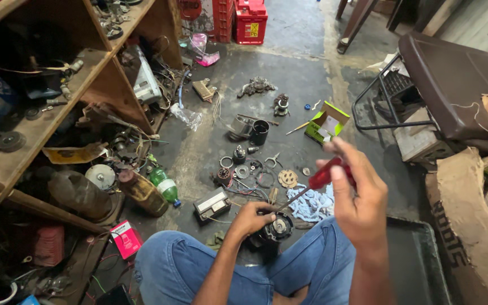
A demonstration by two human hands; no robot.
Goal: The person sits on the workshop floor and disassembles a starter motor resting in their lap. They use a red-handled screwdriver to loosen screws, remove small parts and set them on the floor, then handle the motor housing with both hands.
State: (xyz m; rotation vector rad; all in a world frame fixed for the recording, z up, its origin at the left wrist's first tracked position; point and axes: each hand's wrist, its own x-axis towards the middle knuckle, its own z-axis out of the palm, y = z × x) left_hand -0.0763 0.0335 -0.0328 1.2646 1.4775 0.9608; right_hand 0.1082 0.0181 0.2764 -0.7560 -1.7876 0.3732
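Note:
My right hand (352, 189) grips the red handle of a screwdriver (321, 177), whose shaft slants down and left to a small dark motor (276, 228). That round motor rests between my knees in blue jeans. My left hand (251, 217) is closed on the motor's left side and steadies it. The screwdriver tip meets the motor near its top edge. A light blue rag (312, 204) lies just behind the motor on the concrete floor (297, 85).
Small metal parts, rings and gears (287, 178) are scattered on the floor ahead. A black cup (259, 131), a green box (326, 122), a black rectangular module (211, 204) and a green bottle (163, 185) lie nearby. Cluttered wooden shelves (40, 130) stand left, a brown chair (453, 90) right, red crates (249, 21) beyond.

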